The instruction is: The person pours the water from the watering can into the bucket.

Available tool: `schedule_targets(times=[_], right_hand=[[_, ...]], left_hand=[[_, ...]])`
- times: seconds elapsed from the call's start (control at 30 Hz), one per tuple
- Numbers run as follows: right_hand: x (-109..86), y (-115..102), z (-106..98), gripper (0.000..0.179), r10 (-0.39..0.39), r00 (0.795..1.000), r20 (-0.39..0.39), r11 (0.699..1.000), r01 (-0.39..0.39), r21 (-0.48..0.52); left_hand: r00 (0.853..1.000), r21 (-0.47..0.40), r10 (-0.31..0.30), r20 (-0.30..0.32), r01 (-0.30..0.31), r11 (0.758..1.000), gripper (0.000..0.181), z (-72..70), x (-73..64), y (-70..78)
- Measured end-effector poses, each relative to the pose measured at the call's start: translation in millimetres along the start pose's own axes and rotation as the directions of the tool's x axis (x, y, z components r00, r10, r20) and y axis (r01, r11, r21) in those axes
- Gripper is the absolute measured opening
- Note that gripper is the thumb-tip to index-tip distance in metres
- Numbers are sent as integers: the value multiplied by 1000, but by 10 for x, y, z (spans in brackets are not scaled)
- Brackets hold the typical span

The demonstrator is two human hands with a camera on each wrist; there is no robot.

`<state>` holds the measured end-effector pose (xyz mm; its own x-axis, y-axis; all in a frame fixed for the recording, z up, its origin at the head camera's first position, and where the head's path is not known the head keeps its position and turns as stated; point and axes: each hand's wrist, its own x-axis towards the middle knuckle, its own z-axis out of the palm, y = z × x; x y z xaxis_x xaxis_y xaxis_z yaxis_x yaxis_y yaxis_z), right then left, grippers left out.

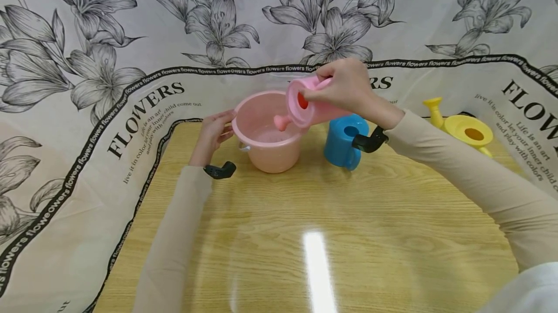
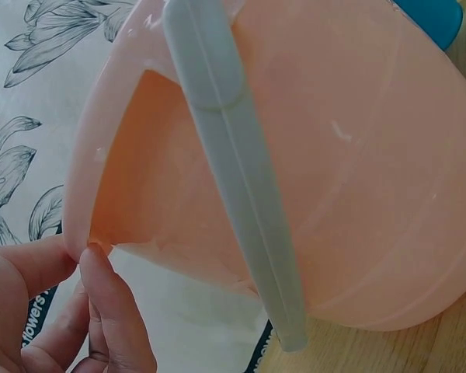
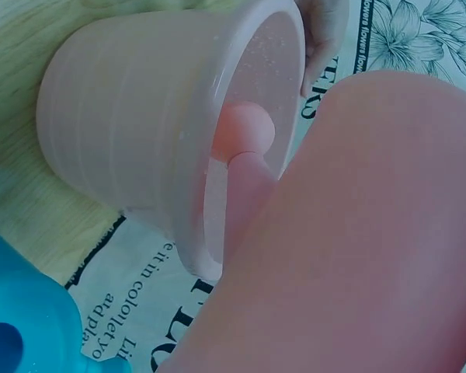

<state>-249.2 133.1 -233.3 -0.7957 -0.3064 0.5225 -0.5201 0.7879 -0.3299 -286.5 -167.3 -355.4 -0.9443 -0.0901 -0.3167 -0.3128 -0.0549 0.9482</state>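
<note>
A pink bucket (image 1: 273, 157) stands on the table, its pale handle (image 2: 237, 186) hanging down the side. At the left of the rim, my left hand (image 1: 213, 131) pinches the edge between thumb and fingers. My right hand (image 1: 346, 84) grips a pink watering can (image 1: 329, 112) from above. The can is tipped sideways, with its spout head (image 3: 245, 130) inside the bucket's mouth in the right wrist view. Droplets show on the bucket's inner wall. The right hand's fingers are out of sight in the right wrist view.
A blue watering can (image 1: 336, 144) stands just right of the bucket. Farther right is a yellow watering can (image 1: 462, 126). Behind the wooden table (image 1: 261, 235) hangs a flower-printed cloth (image 1: 244, 51), close to the bucket's back.
</note>
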Motion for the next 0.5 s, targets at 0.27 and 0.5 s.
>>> schedule_targets(times=[0.27, 0.5], right_hand=[[-54, 59, -4, 48, 40, 998, -45, 999, -39, 27], [-115, 171, 25, 51, 186, 975, -118, 972, -165, 170]], left_hand=[[1000, 0, -1, 9, 1, 1000, 38, 0, -1, -3], [1000, -9, -7, -15, 7, 1000, 39, 13, 30, -18]])
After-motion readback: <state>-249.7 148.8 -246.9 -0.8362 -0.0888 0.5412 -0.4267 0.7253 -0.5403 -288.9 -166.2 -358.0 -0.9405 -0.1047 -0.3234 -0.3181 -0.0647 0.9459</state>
